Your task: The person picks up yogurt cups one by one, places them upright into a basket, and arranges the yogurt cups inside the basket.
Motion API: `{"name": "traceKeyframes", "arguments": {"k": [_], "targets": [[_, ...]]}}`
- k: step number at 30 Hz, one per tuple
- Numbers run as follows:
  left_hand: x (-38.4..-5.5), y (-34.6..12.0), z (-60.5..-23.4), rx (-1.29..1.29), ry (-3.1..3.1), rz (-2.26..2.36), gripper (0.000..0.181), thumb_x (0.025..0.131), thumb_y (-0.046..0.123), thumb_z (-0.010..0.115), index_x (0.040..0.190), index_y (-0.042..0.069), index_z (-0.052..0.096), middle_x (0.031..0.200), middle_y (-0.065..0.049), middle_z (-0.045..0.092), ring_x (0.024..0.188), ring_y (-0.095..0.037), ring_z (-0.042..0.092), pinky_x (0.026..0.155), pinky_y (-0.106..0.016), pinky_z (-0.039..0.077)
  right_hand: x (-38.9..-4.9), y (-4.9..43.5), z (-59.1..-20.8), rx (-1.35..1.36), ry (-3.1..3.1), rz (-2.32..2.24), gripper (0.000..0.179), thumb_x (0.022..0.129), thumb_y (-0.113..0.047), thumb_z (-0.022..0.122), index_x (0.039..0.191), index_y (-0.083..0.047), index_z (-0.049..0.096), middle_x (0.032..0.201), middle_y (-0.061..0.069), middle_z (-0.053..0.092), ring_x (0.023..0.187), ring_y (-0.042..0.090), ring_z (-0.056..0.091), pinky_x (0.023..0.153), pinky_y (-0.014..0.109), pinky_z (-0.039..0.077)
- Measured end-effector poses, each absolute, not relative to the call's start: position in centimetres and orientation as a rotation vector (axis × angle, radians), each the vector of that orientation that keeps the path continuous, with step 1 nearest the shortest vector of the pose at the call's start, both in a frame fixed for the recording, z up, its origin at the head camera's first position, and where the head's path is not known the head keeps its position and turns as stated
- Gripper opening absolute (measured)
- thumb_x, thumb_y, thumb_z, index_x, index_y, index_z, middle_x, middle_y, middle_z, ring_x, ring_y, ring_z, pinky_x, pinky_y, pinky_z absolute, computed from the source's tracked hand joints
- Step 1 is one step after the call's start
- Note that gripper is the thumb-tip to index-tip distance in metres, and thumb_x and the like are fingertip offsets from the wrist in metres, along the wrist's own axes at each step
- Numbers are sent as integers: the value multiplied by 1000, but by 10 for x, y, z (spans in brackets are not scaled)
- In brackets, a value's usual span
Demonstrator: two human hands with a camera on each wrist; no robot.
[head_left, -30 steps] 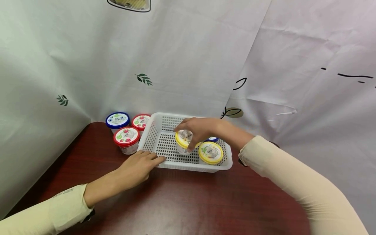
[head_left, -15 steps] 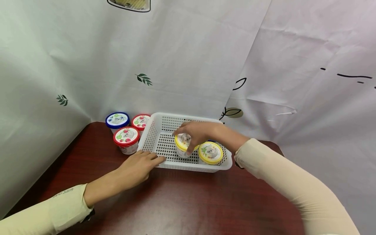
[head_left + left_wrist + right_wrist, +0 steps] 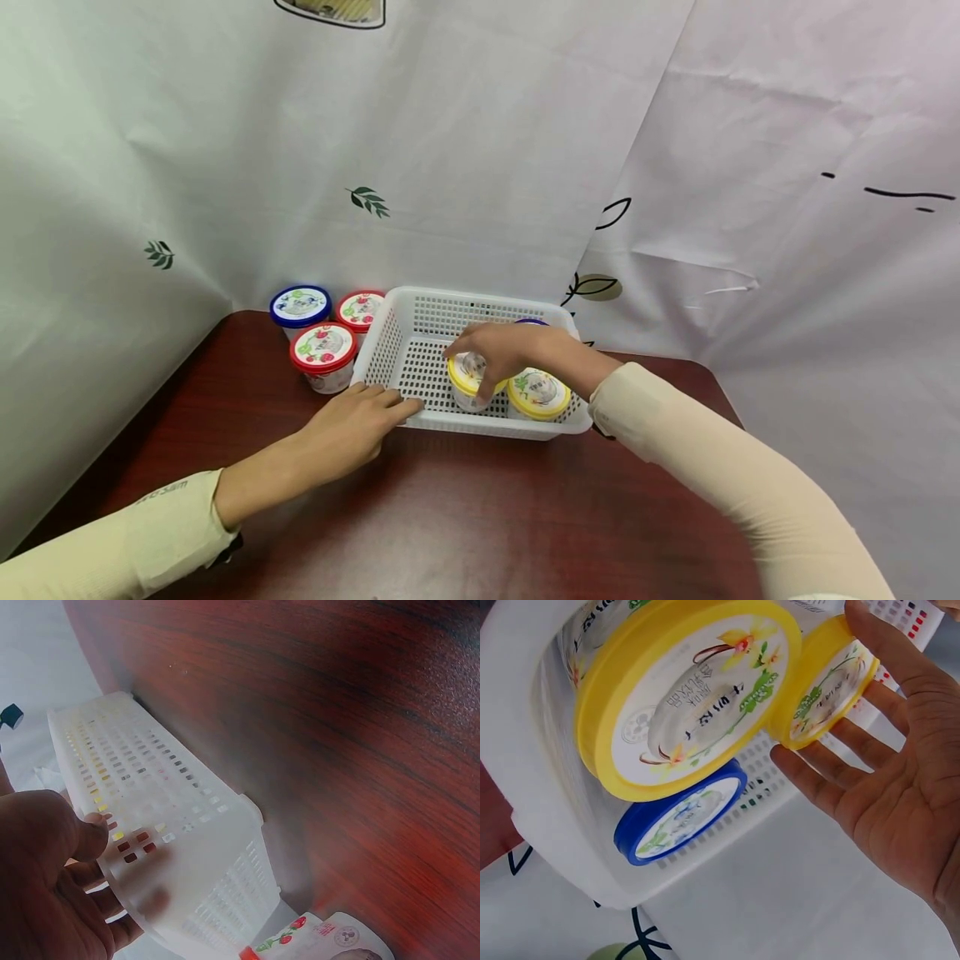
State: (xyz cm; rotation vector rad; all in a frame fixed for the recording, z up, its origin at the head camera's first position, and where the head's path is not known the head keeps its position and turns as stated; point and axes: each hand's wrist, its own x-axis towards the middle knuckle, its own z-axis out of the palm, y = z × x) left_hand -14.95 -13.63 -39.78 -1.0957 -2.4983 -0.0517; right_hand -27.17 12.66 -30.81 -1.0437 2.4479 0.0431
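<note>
A white perforated plastic basket [image 3: 480, 425] stands on the table. My left hand [image 3: 363, 421] pinches its near left corner; in the left wrist view the thumb lies on the outside of the wall [image 3: 172, 787] and the fingers reach behind the rim. Inside the basket, my right hand [image 3: 501, 348] grips a yellow-lidded tub [image 3: 470, 379] from above, thumb and fingers around its lid [image 3: 829, 697]. To the right sits another yellow-lidded tub [image 3: 538, 393]. Behind that one, a blue-lidded tub [image 3: 686, 825] shows, partly covered by my wrist in the head view.
Left of the basket stand a blue-lidded tub [image 3: 300, 306] and two red-lidded tubs, one in front [image 3: 323, 348] and one behind [image 3: 360, 310] against the basket's side. A white printed cloth [image 3: 465, 167] hangs behind the dark red table [image 3: 450, 517].
My right hand has moved a little toward me and down with the yellow-lidded tub, nearer the basket's front wall. The left hand has stayed on the basket corner.
</note>
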Motion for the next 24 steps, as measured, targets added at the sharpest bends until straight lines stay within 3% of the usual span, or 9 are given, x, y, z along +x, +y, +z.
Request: {"name": "traceKeyframes", "arguments": {"k": [6, 16, 24], "targets": [[-150, -137, -399, -1105, -2486, -57, 53, 84, -3, 83, 134, 15, 75, 112, -5, 79, 103, -27, 77, 92, -45, 63, -273, 125, -312, -1045, 2437, 34, 91, 93, -33, 95, 172, -24, 49, 182, 10, 41, 173, 36, 32, 135, 57, 40], [-151, -137, -399, -1104, -2503, -56, 52, 86, -2, 83, 134, 15, 75, 114, -6, 80, 105, -27, 77, 95, -46, 64, -271, 124, -318, -1060, 2434, 0, 94, 92, -34, 97, 172, -21, 50, 178, 12, 46, 166, 33, 45, 134, 52, 42], [-150, -137, -398, -1097, -2516, -54, 52, 85, -2, 84, 134, 15, 76, 114, -6, 80, 105, -28, 78, 94, -46, 64, -271, 126, -317, -1082, 2385, -16, 91, 94, -34, 95, 172, -23, 49, 179, 10, 46, 169, 34, 40, 135, 55, 40]]}}
